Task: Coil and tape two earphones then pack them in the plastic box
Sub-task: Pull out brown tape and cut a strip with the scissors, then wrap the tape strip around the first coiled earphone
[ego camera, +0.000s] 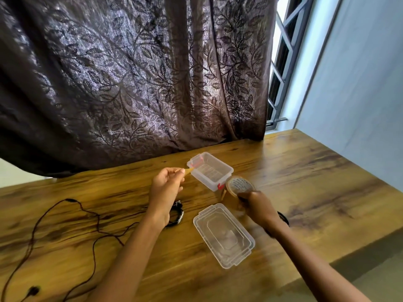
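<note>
Just left of the plastic box (220, 183), the left hand (166, 184) pinches a short tan strip of tape (189, 170) between thumb and fingertips. Just right of the box, the right hand (258, 207) grips the tape roll (239, 185), tipped up on edge.

The strip looks light, limp and sticky, so it is best held by one end. On the near side of the box, by the left wrist, one earphone (177, 214) sits as a small dark coil. Its thin cord probably springs open, so pinch across the loops while wrapping.

Well left of the box, the other earphone (72, 200) trails loose over the grained wooden table (305, 182).

The box is clear, thin, rigid plastic with red latches. Its ribbed lid (224, 235) lies flat on the near side of it.
</note>
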### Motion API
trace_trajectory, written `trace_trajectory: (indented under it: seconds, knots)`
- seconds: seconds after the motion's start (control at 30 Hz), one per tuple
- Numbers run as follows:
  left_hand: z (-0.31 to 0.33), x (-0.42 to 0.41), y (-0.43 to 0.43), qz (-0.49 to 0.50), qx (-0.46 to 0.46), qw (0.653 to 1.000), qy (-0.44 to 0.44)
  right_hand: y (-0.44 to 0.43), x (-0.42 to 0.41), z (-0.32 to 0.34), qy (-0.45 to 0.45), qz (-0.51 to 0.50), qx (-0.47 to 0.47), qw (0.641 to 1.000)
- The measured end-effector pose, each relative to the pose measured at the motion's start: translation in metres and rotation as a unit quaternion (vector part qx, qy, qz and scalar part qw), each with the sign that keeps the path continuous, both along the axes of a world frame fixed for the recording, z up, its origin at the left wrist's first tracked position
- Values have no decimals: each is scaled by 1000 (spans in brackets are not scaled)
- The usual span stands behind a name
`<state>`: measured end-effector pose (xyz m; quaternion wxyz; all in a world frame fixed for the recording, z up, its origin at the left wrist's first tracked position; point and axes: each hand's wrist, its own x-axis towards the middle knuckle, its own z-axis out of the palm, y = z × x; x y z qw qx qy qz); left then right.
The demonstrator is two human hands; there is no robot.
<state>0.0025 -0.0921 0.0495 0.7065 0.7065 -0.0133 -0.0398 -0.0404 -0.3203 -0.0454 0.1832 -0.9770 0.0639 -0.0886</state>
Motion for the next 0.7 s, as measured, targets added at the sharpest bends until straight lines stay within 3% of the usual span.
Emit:
trace_trajectory:
  seconds: [0.17,0.43,0.6,0.67,0.7]
  knots:
    - [-4,2,5,5,3,1000,-21,-2,7,-13,50,-6,-72,996]
    - [-9,2,12,9,-10,1000,9,2,11,-18,52,-20,-83,995]
    - [-10,2,13,-1,-15,1000,26,31,6,17,-60,-9,98,993]
    - [-10,2,13,-13,-17,999,33,56,1,44,-86,0,264,961]
    - [-11,1,12,-22,-17,999,35,69,-1,56,-83,19,364,927]
